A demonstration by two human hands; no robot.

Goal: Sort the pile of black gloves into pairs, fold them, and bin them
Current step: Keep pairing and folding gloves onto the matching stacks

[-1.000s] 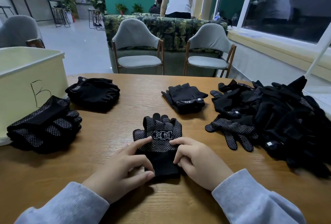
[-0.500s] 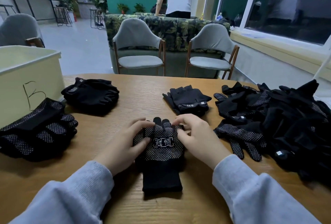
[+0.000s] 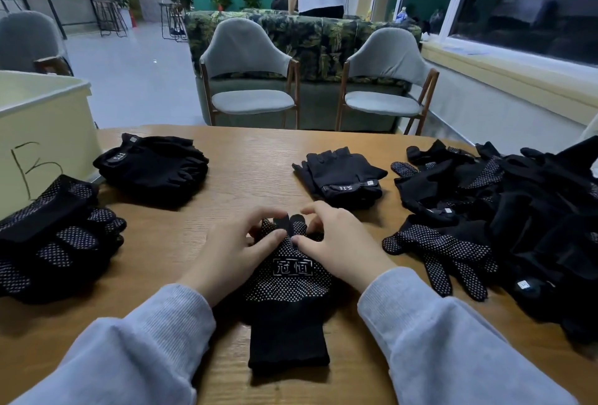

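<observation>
A dotted glove pair [image 3: 288,278], stacked palm-up with the cuff toward the viewer, is shown lying flat on the wooden table [image 3: 252,158], midway between the bin [image 3: 42,132] marked "B" and the unsorted pile [image 3: 517,220]. The left hand [image 3: 233,255] and right hand [image 3: 339,249] are laid on either side of the pair's finger end; the fingers of both are curled and partly closed, pinching the glove fingertips, while the palms rest on the dotted fabric. Whether the fingertips are lifted clear of the table cannot be told.

Nearer the bin, a dotted stack [image 3: 55,239] and a plain folded stack [image 3: 155,168] are seen; beyond the pair, slightly toward the pile, lies a fingerless pair [image 3: 343,178].

The knit is judged light, soft and limp, with the rubber dots giving grip rather than slip; nothing fragile is involved. A hold at the fingertips, as pictured, is judged suitable for folding them back toward the cuff, provided both layers are pinched together so that the stack is not skewed.
</observation>
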